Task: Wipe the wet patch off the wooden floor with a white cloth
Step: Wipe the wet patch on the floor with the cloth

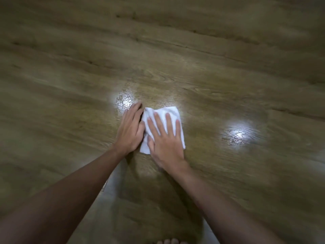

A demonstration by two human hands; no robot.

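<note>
The worry from where I stand is that the cloth [162, 128] covers only a small part of the floor [193, 50], while moisture seems to show in more than one place: a shiny, speckled wet patch [124, 101] glints just beyond the left hand [130, 128], and a second glare spot [237, 135] sits well off to the right, with the same mottled look, though I cannot tell for sure whether that one is water or only lamp glare. If the cloth gets pushed in short strokes where it is, it could miss both or smear the film thinner across the boards rather than lift it. It is folded small too, so it may soak through quickly. The picture is blurred toward the edges, which hides how far any dampness reaches. As for the hands, the right hand [165, 138] lies flat on top of the cloth, fingers straight and spread, pressing it to the boards without gripping. The left hand lies flat beside it, fingers straight and together, its thumb side touching the cloth's left edge, its fingertips reaching almost to the near edge of the shiny patch; it holds nothing. The cloth itself sits on the floor under and ahead of the right hand, just to the right of that patch, not on it. Bare toes [169, 241] show at the bottom edge.
</note>
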